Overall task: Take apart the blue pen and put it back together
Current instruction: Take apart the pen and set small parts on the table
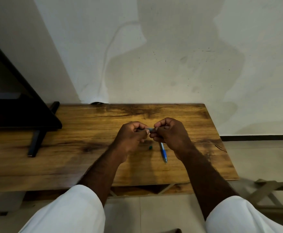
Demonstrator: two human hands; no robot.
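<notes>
Both my hands are raised over the middle of the wooden table (87,165), close together. My left hand (130,138) and my right hand (169,133) each pinch one end of a short bluish pen part (150,129), which shows only as a sliver between the fingertips. On the table below my right hand lies a blue and white pen piece (164,153), its tip pointing toward me. A small green piece (150,147) lies on the table just left of that pen piece.
A black monitor (11,101) on a black stand (35,143) fills the table's left side. A stained white wall rises behind. The table's right edge ends near a folding wooden frame (271,192) on the tiled floor.
</notes>
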